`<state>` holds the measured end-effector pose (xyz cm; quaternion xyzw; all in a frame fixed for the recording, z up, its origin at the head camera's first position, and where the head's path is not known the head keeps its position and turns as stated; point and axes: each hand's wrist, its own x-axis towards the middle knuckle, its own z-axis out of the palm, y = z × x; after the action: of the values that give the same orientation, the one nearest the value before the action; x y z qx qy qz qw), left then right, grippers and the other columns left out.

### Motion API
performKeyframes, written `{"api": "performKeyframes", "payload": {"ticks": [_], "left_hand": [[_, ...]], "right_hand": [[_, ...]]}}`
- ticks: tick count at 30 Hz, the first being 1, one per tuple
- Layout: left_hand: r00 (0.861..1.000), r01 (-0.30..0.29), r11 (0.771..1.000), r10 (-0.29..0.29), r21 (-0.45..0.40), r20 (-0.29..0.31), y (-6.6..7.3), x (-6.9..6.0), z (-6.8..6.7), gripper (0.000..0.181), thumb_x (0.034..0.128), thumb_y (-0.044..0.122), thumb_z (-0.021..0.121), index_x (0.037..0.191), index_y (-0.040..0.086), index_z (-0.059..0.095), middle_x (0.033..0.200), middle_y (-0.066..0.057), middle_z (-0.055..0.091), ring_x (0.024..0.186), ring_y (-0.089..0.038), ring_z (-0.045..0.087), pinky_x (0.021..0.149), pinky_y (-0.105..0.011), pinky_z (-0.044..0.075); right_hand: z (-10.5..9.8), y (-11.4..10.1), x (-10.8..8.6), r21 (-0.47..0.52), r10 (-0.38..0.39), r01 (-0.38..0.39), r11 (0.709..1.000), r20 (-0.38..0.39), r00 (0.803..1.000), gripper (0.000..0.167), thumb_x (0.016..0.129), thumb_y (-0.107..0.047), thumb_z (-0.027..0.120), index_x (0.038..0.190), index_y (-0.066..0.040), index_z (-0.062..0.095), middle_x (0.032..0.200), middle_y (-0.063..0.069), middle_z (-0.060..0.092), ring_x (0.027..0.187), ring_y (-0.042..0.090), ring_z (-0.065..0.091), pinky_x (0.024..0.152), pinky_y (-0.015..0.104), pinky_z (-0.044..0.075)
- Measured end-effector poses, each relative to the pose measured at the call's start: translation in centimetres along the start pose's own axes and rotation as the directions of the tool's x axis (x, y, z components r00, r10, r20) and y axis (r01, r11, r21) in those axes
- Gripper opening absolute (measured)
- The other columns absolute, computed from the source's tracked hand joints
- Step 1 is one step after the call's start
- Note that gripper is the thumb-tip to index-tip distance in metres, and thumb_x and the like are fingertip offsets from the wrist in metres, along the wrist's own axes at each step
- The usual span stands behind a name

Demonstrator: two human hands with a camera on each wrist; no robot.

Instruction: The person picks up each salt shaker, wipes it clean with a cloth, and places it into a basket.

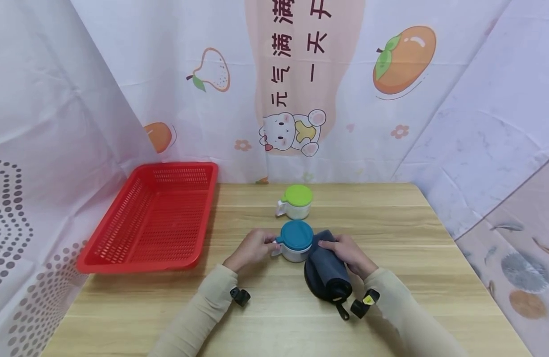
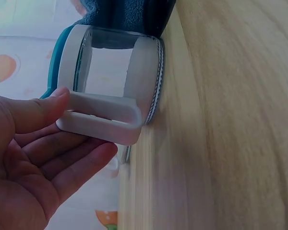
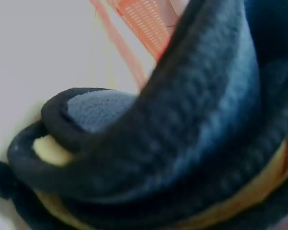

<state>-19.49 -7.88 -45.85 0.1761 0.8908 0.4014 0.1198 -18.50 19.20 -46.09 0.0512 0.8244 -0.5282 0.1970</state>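
Observation:
A clear-sided seasoning jar (image 1: pixel 297 241) with a blue lid and white handle stands on the wooden table. My left hand (image 1: pixel 256 246) pinches its handle (image 2: pixel 103 117), thumb on one side and fingers on the other. Against the jar's right side lies a fuzzy dark blue-grey cloth piece (image 1: pixel 329 267) with black edging, a black end and a small loop. My right hand (image 1: pixel 351 254) grips it with the thumb on top; its other fingers are mostly hidden. In the right wrist view the dark cloth (image 3: pixel 182 124) fills most of the picture, blurred.
Behind the blue-lidded jar stands a second jar (image 1: pixel 297 202) with a green lid and white handle. A red perforated basket (image 1: pixel 147 267) sits at the table's left. A printed curtain (image 1: pixel 345 148) hangs along the back edge of the wooden table (image 1: pixel 274 327).

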Motion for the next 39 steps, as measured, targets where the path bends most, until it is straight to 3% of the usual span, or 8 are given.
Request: {"api": "performKeyframes", "payload": {"ticks": [5,12,22,32,39], "left_hand": [[1.000,-0.001,1.000,0.001,-0.010,-0.003,0.0,-0.1,0.0,0.014,0.0920,0.011,0.065,0.081,0.006,0.073,0.064,0.005,0.050,0.062,-0.011,0.044,0.053,-0.020,0.032],[1.000,-0.015,1.000,0.015,0.006,0.013,-0.2,-0.1,-0.2,0.017,0.0929,0.012,0.064,0.080,0.005,0.074,0.063,0.005,0.048,0.060,-0.011,0.042,0.052,-0.020,0.030],[0.999,-0.002,1.000,0.002,0.004,0.032,-0.2,-0.1,-0.4,0.015,0.0939,0.012,0.063,0.087,0.007,0.075,0.065,0.002,0.052,0.061,-0.011,0.042,0.052,-0.020,0.031],[0.999,-0.030,0.999,0.028,0.036,0.040,-0.3,0.3,-0.3,0.015,0.0930,0.012,0.064,0.098,0.004,0.076,0.082,-0.002,0.068,0.070,-0.011,0.050,0.060,-0.020,0.039],[0.997,0.064,0.996,-0.062,-0.056,0.039,-0.4,0.5,-0.1,0.011,0.0925,0.014,0.065,0.093,0.008,0.075,0.076,0.001,0.059,0.069,-0.013,0.047,0.059,-0.024,0.037]], "right_hand": [[-0.3,-0.1,0.3,-0.040,-0.003,0.004,0.999,0.017,1.000,0.031,0.093,-0.028,0.061,0.097,0.003,0.065,0.084,0.005,0.060,0.075,0.017,0.055,0.063,0.027,0.045],[-0.8,-0.7,0.8,-0.084,0.003,0.001,0.996,0.055,0.998,0.043,0.093,-0.027,0.061,0.120,0.006,0.060,0.106,0.015,0.064,0.089,0.022,0.058,0.071,0.027,0.046],[-2.0,-1.0,2.4,-0.107,-0.060,0.080,0.991,0.174,0.983,0.039,0.094,-0.023,0.059,0.122,0.003,0.062,0.105,0.013,0.066,0.087,0.020,0.057,0.073,0.028,0.047],[-2.7,-1.3,3.5,-0.145,-0.062,0.093,0.985,0.204,0.977,0.039,0.094,-0.023,0.061,0.124,0.001,0.063,0.119,0.016,0.064,0.097,0.022,0.056,0.079,0.028,0.045],[-3.0,-0.8,3.0,-0.117,-0.072,0.094,0.989,0.178,0.981,0.041,0.094,-0.026,0.061,0.125,0.000,0.062,0.116,0.014,0.066,0.093,0.020,0.058,0.078,0.028,0.046]]}}
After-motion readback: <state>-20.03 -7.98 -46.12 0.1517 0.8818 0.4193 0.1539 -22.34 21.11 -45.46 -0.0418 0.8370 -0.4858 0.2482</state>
